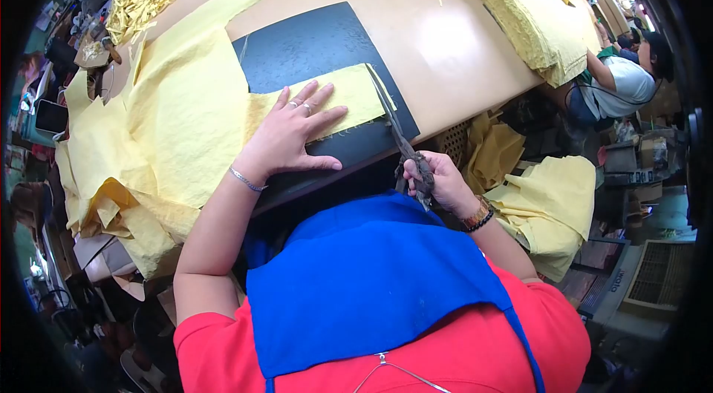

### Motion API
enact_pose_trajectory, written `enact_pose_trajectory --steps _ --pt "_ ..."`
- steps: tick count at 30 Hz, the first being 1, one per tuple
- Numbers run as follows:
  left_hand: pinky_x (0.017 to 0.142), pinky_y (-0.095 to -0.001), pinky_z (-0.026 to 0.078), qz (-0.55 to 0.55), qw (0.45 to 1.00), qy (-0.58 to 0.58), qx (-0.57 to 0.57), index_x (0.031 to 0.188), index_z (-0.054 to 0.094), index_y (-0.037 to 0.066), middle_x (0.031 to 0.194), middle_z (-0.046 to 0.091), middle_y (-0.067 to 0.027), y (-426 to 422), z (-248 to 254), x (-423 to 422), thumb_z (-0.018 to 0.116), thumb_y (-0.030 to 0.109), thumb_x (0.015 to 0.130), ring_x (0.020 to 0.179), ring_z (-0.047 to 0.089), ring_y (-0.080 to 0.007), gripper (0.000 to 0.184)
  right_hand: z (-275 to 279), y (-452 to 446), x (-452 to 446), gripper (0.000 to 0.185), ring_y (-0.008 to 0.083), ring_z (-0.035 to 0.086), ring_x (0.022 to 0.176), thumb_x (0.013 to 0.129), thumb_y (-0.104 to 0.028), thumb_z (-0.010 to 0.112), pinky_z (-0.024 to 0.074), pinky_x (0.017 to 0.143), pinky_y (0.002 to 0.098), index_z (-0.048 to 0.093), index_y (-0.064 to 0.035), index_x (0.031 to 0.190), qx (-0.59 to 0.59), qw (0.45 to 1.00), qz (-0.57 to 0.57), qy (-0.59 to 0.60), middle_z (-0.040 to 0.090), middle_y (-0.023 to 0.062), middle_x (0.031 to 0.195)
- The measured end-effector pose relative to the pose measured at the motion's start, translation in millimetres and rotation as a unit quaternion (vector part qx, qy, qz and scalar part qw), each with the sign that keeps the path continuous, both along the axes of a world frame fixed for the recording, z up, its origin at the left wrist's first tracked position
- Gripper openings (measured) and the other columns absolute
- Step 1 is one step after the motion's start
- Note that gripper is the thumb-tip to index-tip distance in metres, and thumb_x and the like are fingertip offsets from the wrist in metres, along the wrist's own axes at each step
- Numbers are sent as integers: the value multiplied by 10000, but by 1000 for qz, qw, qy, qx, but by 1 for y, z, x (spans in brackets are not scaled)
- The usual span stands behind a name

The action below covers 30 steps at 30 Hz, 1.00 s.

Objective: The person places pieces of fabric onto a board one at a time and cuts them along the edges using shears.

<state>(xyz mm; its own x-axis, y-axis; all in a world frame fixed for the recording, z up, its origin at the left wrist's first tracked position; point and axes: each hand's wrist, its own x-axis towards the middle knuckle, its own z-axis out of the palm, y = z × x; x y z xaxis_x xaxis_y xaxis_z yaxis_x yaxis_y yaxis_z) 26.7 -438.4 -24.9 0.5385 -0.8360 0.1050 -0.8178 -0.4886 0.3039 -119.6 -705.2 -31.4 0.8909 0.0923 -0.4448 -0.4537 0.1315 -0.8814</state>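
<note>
My left hand (301, 122) lies flat with spread fingers on a yellow fabric strip (349, 92), pressing it onto a dark cutting mat (304, 40). Fingers of my right hand (442, 185) are wrapped round the cloth-bound handles of a pair of scissors (397, 126). The blades reach up to the right end of the strip, crossing it near its short edge. A thin sliver of yellow shows to the right of the blades. Loose threads hang along the strip's lower edge.
A large yellow fabric sheet (186, 96) drapes over the table's left side. A heap of thin yellow scraps (148, 0) lies at the far left. Stacked yellow fabric (535, 29) overhangs the right edge of the table (445, 81). Another person (624, 81) sits beyond it.
</note>
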Motion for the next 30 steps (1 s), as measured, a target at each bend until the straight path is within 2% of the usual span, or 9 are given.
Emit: enact_pose_trajectory --steps 7,10,13,16,19,21,24,27,30 --pt "1097 -592 183 -21 1000 -13 -6 1351 484 213 1468 342 -154 0 0 1 569 786 653 1383 254 -360 908 2 0 8 256 54 541 560 899 -290 644 459 527 203 595 -50 822 11 1000 -10 10 561 -16 650" --pt "1101 -578 167 -16 1000 -3 2 1367 467 211 1487 319 -141 0 3 0 617 755 636 1387 251 -361 924 1 -2 9 250 60 547 563 901 -286 641 469 532 209 592 -50 833 15 1000 -9 10 565 -13 660" --pt "1089 -595 199 -17 1000 -10 -13 1346 487 197 1468 344 -152 0 4 -1 601 761 650 1376 269 -362 903 -4 -5 7 239 76 560 568 906 -278 632 485 538 229 587 -48 860 43 999 -32 3 570 -5 675" --pt "1083 -597 206 20 999 -5 -50 1349 479 195 1470 343 -155 2 12 -5 576 675 757 1376 267 -364 768 -17 -10 5 232 96 572 582 916 -273 613 506 554 256 580 -44 892 106 989 -104 -27 573 7 696" --pt "1100 -594 150 165 984 32 -68 1385 439 224 1507 285 -130 26 35 0 528 532 875 1402 219 -348 602 -15 -22 7 272 106 566 608 935 -305 576 529 595 305 559 -36 894 151 974 -163 -33 557 15 698" --pt "1090 -618 132 307 949 41 -57 1428 367 212 1517 243 -159 58 35 4 440 485 933 1409 190 -360 569 -20 -30 7 291 109 557 597 939 -325 569 522 588 309 553 -40 879 88 971 -214 -62 549 12 686" --pt "1074 -645 118 509 855 52 84 1461 290 169 1511 207 -223 100 6 9 390 576 919 1404 173 -395 685 -18 -44 7 294 112 557 598 935 -338 574 522 609 317 553 -52 870 65 967 -229 -86 554 10 691" --pt "1061 -669 100 478 867 -30 138 1477 239 154 1513 166 -250 94 -11 8 365 637 894 1411 129 -404 767 -19 -45 13 290 116 557 602 929 -337 584 522 611 323 560 -54 871 39 966 -234 -102 562 10 697" --pt "1058 -676 92 366 926 -41 84 1468 265 151 1509 174 -251 57 -17 24 424 642 859 1411 131 -400 798 -13 -39 21 272 123 558 608 921 -306 601 523 615 323 571 -41 869 17 968 -215 -127 564 16 699"
